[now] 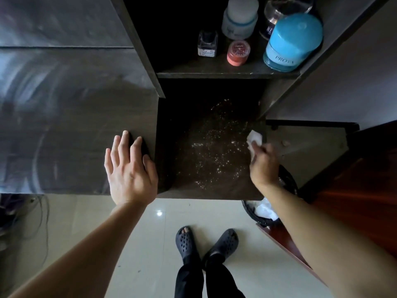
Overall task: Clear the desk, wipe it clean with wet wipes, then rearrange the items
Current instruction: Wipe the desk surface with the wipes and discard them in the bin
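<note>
Dark wood fills the view: the desk (64,125), its top streaked with pale swipe marks, and beside it a lower ledge (210,151) scattered with light specks. Our left hand (131,168) rests flat on the desk just left of the ledge, fingers (123,145) released and spread. Our right hand (263,166) is at the ledge's right edge, pinching a crumpled wet wipe (254,138); whether the wipe touches the wood we cannot tell. A shelf (214,72) above the ledge's far side carries a blue-capped bottle (294,41), a white jar (239,18) and a small red pot (237,52). A waste bin (289,179) holding white scraps stands on the floor below the ledge's near right corner. We judge the wiping step to be in hand, with the ledge not yet done. The next move calls for pressing the wipe flat and drawing it across the specks, gathering them rather than scattering them.
</note>
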The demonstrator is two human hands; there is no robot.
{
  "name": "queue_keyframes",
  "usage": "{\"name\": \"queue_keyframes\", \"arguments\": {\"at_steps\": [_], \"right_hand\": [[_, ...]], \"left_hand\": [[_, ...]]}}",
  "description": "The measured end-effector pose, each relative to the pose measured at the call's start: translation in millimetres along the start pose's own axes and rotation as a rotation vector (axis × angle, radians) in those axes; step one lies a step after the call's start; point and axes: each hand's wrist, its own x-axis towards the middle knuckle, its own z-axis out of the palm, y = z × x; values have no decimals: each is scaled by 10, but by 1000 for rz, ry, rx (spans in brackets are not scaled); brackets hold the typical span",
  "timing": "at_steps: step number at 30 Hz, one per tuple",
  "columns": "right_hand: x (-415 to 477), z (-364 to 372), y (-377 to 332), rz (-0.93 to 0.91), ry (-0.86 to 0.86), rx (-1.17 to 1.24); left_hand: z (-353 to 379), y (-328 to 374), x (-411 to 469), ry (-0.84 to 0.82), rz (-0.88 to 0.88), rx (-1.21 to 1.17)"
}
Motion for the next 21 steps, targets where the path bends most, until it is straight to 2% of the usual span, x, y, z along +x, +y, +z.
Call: {"name": "queue_keyframes", "arguments": {"at_steps": [6, 8, 12, 15, 17, 18, 21], "right_hand": [[-1160, 46, 10, -303, -416, 97], [-1028, -58, 65, -309, -391, 121], [-39, -207, 162, -75, -76, -1], [316, -146, 149, 80, -30, -90], [101, -51, 19, 45, -51, -32], [-119, 3, -24, -34, -95, -5], [-917, 155, -57, -311, -416, -8]], "left_hand": [[-39, 29, -8, -33, -16, 0], [-43, 39, 0, -35, -16, 3], [-17, 13, -3, -33, -7, 10], [-13, 9, -4, -33, -1, 15], [-22, 17, -1, -39, -2, 17], [-32, 24, 1, -43, -5, 18], [-72, 51, 5, -56, -11, 20]]}}
